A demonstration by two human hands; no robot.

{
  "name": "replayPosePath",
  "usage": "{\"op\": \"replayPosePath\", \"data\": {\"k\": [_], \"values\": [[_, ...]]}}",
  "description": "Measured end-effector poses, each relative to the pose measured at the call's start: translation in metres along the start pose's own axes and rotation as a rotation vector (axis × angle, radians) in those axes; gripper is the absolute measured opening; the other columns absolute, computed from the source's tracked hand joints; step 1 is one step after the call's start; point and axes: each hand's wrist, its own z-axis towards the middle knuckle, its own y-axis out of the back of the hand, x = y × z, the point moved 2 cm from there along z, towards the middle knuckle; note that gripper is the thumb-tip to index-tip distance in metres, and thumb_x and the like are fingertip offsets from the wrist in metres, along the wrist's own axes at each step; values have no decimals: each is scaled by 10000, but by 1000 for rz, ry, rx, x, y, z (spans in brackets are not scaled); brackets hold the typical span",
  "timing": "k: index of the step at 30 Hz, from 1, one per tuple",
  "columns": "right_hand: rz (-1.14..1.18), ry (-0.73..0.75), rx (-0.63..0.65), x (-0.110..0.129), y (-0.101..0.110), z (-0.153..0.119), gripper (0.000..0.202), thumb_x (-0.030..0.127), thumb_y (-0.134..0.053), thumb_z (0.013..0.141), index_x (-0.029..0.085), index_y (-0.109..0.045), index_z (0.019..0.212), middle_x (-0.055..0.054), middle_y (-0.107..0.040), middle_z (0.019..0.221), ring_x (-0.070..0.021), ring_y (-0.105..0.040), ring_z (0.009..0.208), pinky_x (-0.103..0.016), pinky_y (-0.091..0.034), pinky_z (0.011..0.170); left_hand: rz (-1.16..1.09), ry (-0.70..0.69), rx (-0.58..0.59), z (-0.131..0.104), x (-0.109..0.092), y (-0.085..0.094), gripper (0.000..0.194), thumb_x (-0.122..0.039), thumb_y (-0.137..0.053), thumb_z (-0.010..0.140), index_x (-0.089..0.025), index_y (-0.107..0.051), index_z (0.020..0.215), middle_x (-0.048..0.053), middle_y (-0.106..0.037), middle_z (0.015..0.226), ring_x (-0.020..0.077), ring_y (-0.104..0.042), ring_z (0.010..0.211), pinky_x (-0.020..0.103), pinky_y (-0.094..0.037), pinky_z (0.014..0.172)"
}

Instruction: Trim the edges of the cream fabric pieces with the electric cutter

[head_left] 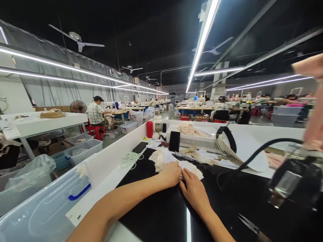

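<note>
Single head-worn view, forward and down, over the near black tabletop (pixel 151 208) toward the distant workshop aisle (pixel 173 112).

Glossy tabletop (pixel 153 215), matt cloth pieces (pixel 157 160), smooth plastic bin (pixel 50 206)

the fabric (pixel 157 160) is cream, the tabletop (pixel 153 208) black, the cord (pixel 130 159) pale green.

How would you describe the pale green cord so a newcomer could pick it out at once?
Find the black worktop, then follow its left edge toward the far side, past the left forearm. Just before a flat black slab lies the pale green cord, its loose, looped strands unlike the slab's smooth, solid shape.
</note>
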Motion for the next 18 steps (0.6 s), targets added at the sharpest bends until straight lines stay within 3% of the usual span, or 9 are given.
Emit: {"op": "replayPosePath", "data": {"k": [4,7,9,13,16,18], "values": [[15,25,14,-6,-4,-2,443,345,-477,1014,153,-663,1367,-191,-719,1364,-368,-687,1234,-546,-564,1038,-85,30,-16,-27,32,33,302,-210,-652,1020,-220,-700,1318,80,-692,1321,225,-664,1239,354,-553,1088],[15,19,15,-9,-7,-3,472,407,-436,1041,156,-666,1368,-199,-715,1367,-381,-681,1229,-556,-557,1028,-93,209,-29,-58,81,56,265,-227,-567,1089,-184,-676,1328,97,-688,1323,238,-653,1254,427,-544,1104],[6,12,14,-10,-8,-4,512,447,-405,1055,144,-661,1378,-205,-709,1376,-390,-671,1240,-559,-552,1027,-91,324,20,-83,114,63,275,-349,-656,1068,-168,-680,1273,102,-688,1292,252,-686,1158,479,-589,1019],[-12,9,13,-12,-8,-4,603,533,-358,1065,130,-648,1406,-206,-693,1410,-406,-650,1266,-570,-540,1042,-114,466,146,-129,155,48,322,-384,-675,1057,-170,-665,1297,102,-677,1294,241,-698,1094,439,-623,941],[-30,8,12,-14,-8,-4,650,574,-332,1064,130,-639,1426,-202,-676,1442,-424,-624,1301,-592,-519,1074,-143,493,173,-148,161,26,316,-386,-673,1058,-178,-666,1296,102,-676,1297,236,-698,1089,431,-624,936],[-53,4,17,-14,-7,-4,656,574,-322,1068,130,-639,1433,-201,-670,1453,-425,-606,1330,-594,-507,1096,-156,475,131,-152,159,15,320,-382,-675,1057,-178,-662,1303,105,-674,1301,236,-697,1093,434,-624,938]]}}
